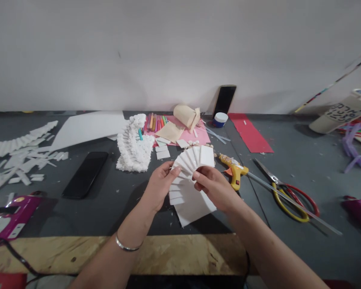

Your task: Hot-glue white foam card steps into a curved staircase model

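One white pleated fan (187, 159), two phones (85, 175), one glue gun (236, 176).

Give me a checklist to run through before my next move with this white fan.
1. Left hand holding the fan of overlapping white pieces: ok, the thumb lies over its left side.
2. Right hand with a firm grip: cannot tell, the curled fingers are at the inner edge but hide the contact.
3. Glue gun close by: ok, it lies just beyond the right hand.
4. Glue gun hot: cannot tell.
5. Scissors unobstructed: not ok, the long glue stick crosses their handles.
6. Black smartphone apart from both hands: ok, it lies flat to the left.
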`<state>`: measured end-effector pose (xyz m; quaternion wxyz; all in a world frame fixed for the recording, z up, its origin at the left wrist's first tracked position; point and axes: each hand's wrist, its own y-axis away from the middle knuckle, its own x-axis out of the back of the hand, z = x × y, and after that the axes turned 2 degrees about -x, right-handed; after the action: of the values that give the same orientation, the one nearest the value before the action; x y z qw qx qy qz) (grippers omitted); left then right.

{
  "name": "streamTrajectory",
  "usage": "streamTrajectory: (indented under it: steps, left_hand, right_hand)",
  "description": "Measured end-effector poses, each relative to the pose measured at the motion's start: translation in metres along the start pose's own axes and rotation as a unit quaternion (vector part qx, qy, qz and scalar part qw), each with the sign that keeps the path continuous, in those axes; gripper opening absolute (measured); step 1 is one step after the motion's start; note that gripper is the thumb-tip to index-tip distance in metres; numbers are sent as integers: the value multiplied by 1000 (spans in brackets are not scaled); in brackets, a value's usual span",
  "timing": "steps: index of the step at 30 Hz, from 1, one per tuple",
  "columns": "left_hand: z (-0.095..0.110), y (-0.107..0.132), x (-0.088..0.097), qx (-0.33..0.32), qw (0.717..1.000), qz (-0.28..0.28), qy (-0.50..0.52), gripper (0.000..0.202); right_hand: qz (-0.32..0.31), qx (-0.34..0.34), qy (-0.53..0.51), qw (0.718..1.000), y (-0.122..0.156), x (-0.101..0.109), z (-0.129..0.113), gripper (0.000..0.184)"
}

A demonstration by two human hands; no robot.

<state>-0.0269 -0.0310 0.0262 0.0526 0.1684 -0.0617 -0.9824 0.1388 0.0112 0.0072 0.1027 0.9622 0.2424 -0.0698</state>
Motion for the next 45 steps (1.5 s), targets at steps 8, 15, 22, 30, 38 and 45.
streamTrajectory:
  steps: [8,15,22,30,38,45]
  left_hand:
    - [-1,0,0,-3,1000,-8,-4,35]
    - [-4,1,0,5,1000,3,-2,31]
    - [-4,0,-1,-3,1000,16,3,27]
    - [-5,0,-4,-5,1000,31,2,29]
    - [-7,-1,-4,-4,1000,30,1,27]
    - [-8,0,-5,-5,999,34,-10,27]
  right_hand:
    - [51,6,-6,999,-2,-4,-2,43]
    - [76,-6,-11,997,-5,-6,0,40]
    - [64,0,-70,995,-4,-11,-3,39]
    - [75,-6,-179,981,-4,-21,-8,37]
    - [98,17,-121,988,-3,-17,-5,36]
    - [119,40,-58,990,-5,-15,-2,36]
